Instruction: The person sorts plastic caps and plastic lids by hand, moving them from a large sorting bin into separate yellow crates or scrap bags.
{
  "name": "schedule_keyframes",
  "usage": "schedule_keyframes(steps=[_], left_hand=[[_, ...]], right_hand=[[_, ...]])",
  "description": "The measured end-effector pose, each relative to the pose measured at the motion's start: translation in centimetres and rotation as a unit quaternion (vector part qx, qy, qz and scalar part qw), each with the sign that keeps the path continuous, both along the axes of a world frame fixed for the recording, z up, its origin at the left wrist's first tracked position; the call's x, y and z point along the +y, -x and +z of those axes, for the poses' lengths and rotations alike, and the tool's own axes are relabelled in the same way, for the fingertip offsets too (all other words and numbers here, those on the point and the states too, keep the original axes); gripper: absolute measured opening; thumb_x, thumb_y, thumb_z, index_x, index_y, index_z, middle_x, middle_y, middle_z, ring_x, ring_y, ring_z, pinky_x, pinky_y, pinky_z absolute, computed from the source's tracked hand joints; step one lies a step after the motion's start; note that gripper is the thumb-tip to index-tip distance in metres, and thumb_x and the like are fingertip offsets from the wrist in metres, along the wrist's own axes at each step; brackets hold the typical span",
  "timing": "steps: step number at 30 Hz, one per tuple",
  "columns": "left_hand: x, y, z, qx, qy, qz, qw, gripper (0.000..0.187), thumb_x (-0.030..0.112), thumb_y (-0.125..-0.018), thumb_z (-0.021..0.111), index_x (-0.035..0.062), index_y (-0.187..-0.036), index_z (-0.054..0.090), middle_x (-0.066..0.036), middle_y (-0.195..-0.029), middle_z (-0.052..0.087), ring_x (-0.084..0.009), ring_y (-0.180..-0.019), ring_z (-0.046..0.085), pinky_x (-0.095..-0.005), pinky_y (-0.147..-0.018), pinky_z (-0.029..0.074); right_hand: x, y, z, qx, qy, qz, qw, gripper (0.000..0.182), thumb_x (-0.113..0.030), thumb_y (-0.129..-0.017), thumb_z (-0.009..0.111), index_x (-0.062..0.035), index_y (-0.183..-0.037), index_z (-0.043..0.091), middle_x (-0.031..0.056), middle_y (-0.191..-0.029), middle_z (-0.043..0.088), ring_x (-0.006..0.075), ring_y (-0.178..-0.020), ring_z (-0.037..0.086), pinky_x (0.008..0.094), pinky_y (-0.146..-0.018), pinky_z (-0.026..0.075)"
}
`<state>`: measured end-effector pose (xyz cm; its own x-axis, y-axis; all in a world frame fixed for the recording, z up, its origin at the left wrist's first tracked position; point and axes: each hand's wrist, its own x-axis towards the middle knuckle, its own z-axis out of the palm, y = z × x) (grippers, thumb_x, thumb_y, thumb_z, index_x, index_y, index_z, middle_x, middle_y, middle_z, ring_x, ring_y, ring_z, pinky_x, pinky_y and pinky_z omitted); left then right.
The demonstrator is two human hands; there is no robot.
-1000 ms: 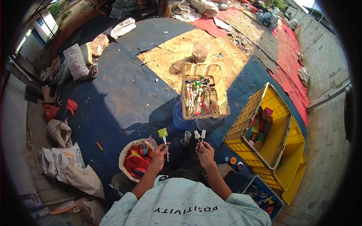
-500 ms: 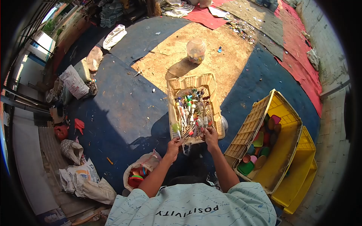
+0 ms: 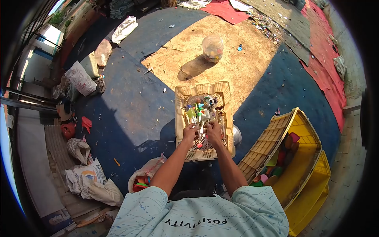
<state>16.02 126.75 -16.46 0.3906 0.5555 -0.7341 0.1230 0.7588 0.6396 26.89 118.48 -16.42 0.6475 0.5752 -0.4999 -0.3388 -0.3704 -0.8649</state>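
Note:
A cream plastic crate [image 3: 179,93] lies on the ground ahead of me and holds a pile of pump and spray dispenser tops [image 3: 203,111] with thin tubes. Over the crate's left part, my left hand [image 3: 190,133] is closed around a pump top with a yellowish-green head [image 3: 191,114]. My right hand [image 3: 214,132] is closed just to its right, close to a whitish top; what its fingers grip is too small to make out. A red-tipped piece [image 3: 199,145] lies below and between the hands.
Yellow crates [image 3: 304,158] with coloured lids stand at the right. A white sack [image 3: 150,168] with red items is near my left forearm. A clear round jar [image 3: 213,49] stands beyond the crate, and more sacks [image 3: 80,78] lie at the left.
Both hands have moved forward and closer together, from the crate's near edge to over the pile. The yellowish-green top has moved forward with my left hand. The view has shifted slightly.

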Motion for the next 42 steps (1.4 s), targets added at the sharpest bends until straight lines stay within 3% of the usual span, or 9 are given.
schedule_keyframes(steps=[2,5,9,16,20,23,26,32,42], left_hand=[[2.0,-0.8,0.3,0.021,-0.03,0.022,0.999,0.021,0.027,-0.09,0.065,0.0092,-0.101,0.063,0.001,-0.078,0.057,-0.0106,-0.06,0.054,-0.0258,-0.048,0.044],[4.0,0.0,0.7,0.086,-0.035,-0.028,0.995,0.032,0.038,-0.087,0.068,0.0076,-0.087,0.06,0.0,-0.074,0.054,-0.0092,-0.058,0.048,-0.0253,-0.047,0.039],[1.9,2.9,3.1,0.154,-0.053,-0.038,0.986,0.031,0.035,-0.087,0.067,0.005,-0.087,0.06,0.0,-0.07,0.053,-0.0084,-0.057,0.046,-0.0256,-0.047,0.038],[-6.3,12.7,2.4,0.053,0.08,-0.011,0.995,0.024,0.032,-0.094,0.059,0.0088,-0.095,0.063,0.002,-0.08,0.059,-0.0083,-0.069,0.058,-0.0248,-0.059,0.048],[-10.4,18.5,2.0,0.041,0.091,-0.043,0.994,0.024,0.034,-0.095,0.058,0.0106,-0.093,0.064,0.002,-0.081,0.061,-0.0089,-0.072,0.06,-0.0253,-0.061,0.049],[-12.6,22.2,2.4,0.011,0.077,-0.074,0.994,0.025,0.035,-0.094,0.058,0.0111,-0.091,0.064,0.002,-0.079,0.062,-0.009,-0.071,0.06,-0.026,-0.062,0.049],[-14.6,26.1,3.0,-0.024,0.065,-0.099,0.993,0.024,0.035,-0.093,0.061,0.0118,-0.086,0.063,0.001,-0.077,0.063,-0.0112,-0.07,0.061,-0.0289,-0.063,0.05],[-18.4,35.7,2.4,-0.075,0.1,-0.121,0.985,0.025,0.034,-0.089,0.064,0.0132,-0.076,0.06,-0.002,-0.075,0.064,-0.0165,-0.069,0.062,-0.0343,-0.064,0.05],[-26.3,48.2,-0.4,-0.002,0.202,-0.239,0.95,0.036,0.039,-0.088,0.064,0.0148,-0.064,0.052,-0.003,-0.076,0.062,-0.0206,-0.073,0.059,-0.0395,-0.07,0.047]], right_hand=[[2.7,-1.0,1.4,0.009,-0.046,0.008,0.999,0.025,-0.021,-0.095,0.053,0.0016,-0.106,0.052,0.0143,-0.092,0.068,0.0219,-0.076,0.065,0.0358,-0.067,0.05],[4.9,-2.0,3.1,-0.165,0.093,0.096,0.977,0.03,-0.023,-0.095,0.047,0.0026,-0.111,0.046,0.0285,-0.101,0.061,0.0425,-0.093,0.06,0.0461,-0.079,0.048],[3.6,-2.4,0.4,-0.241,0.257,0.234,0.906,0.047,-0.023,-0.087,0.054,0.0044,-0.122,0.04,0.0314,-0.114,0.058,0.0477,-0.105,0.057,0.0508,-0.09,0.043],[-7.2,4.7,-3.0,-0.137,0.242,0.222,0.935,0.047,-0.03,-0.085,0.058,-0.0024,-0.122,0.048,0.0249,-0.11,0.062,0.0424,-0.108,0.057,0.0491,-0.091,0.043],[-12.7,11.0,-0.5,-0.186,0.272,0.27,0.905,0.041,-0.027,-0.084,0.059,-0.0062,-0.119,0.053,0.02,-0.111,0.063,0.0388,-0.107,0.058,0.0512,-0.089,0.042],[-15.3,15.6,3.0,-0.361,0.278,0.282,0.845,0.038,-0.027,-0.084,0.061,-0.0067,-0.116,0.056,0.0183,-0.112,0.063,0.0362,-0.107,0.058,0.0545,-0.087,0.04],[-16.8,19.0,4.4,-0.289,0.234,0.257,0.892,0.037,-0.026,-0.083,0.062,-0.0065,-0.114,0.056,0.0176,-0.112,0.064,0.0348,-0.108,0.058,0.0568,-0.085,0.039],[-22.1,30.0,8.8,-0.29,0.174,0.062,0.939,0.035,-0.022,-0.085,0.062,-0.0052,-0.114,0.057,0.0188,-0.108,0.065,0.0359,-0.105,0.061,0.0441,-0.09,0.046],[-36.8,46.7,10.1,-0.206,0.201,0.078,0.955,0.037,-0.026,-0.088,0.057,-0.002,-0.117,0.055,0.0214,-0.116,0.061,0.0387,-0.111,0.057,0.0471,-0.093,0.045]])
